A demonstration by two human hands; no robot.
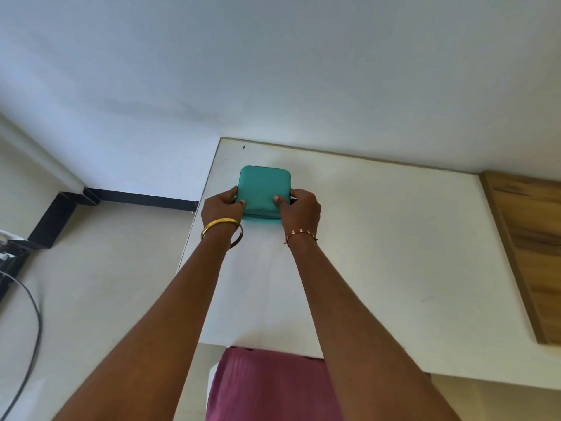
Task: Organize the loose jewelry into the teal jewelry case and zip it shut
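Note:
A square teal jewelry case (264,185) lies closed on the white table (379,238), near its far left corner. My left hand (223,208) grips the case's left side, thumb on the lid. My right hand (300,209) grips the right side, with its thumb also on the lid. A dark zip line runs along the case's near edge. No loose jewelry shows on the table.
The table's left edge (197,226) is just beside my left hand, with floor below. A wooden panel (528,247) borders the table on the right. A white wall stands behind. A black cable (30,329) and dark equipment lie on the floor at left.

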